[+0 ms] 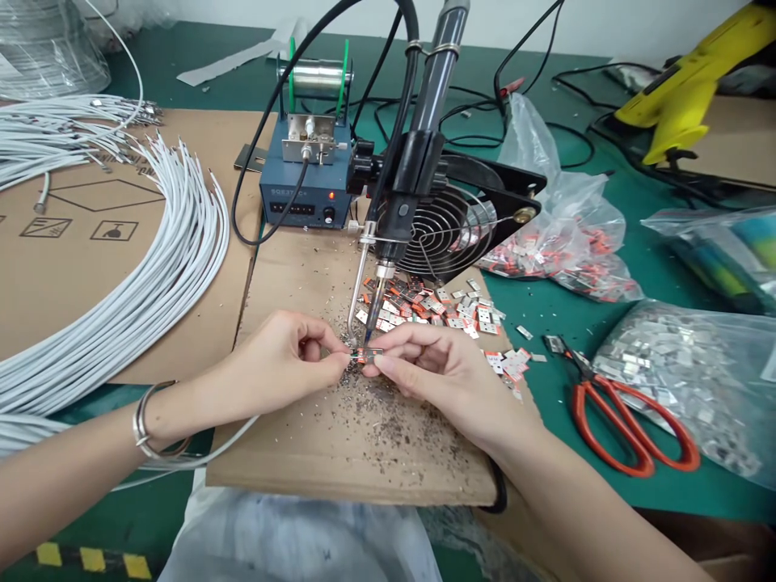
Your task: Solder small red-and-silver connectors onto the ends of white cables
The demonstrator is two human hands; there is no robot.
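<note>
My left hand (pixel 297 356) pinches the end of a white cable (pixel 234 440), which trails down and left under my wrist. My right hand (pixel 433 368) grips a small red-and-silver connector board (pixel 369 355) between thumb and fingertips. Cable end and board meet right under the tip of a mounted soldering iron (pixel 397 202); whether the tip touches them is too small to tell. Beside the tip a thin bent solder feed tube (pixel 359 283) comes down. Behind my right hand lies a heap of similar small boards (pixel 436 305).
A blue solder feeder (pixel 303 182) carries a solder spool (pixel 318 78). A round fan (pixel 452 230) stands behind the boards. Bundled white cables (pixel 182 275) lie left. Red-handled scissors (pixel 634 424), bags of parts (pixel 685 380) and a yellow tool (pixel 672 97) are right. Dark crumbs cover the cardboard (pixel 291 461).
</note>
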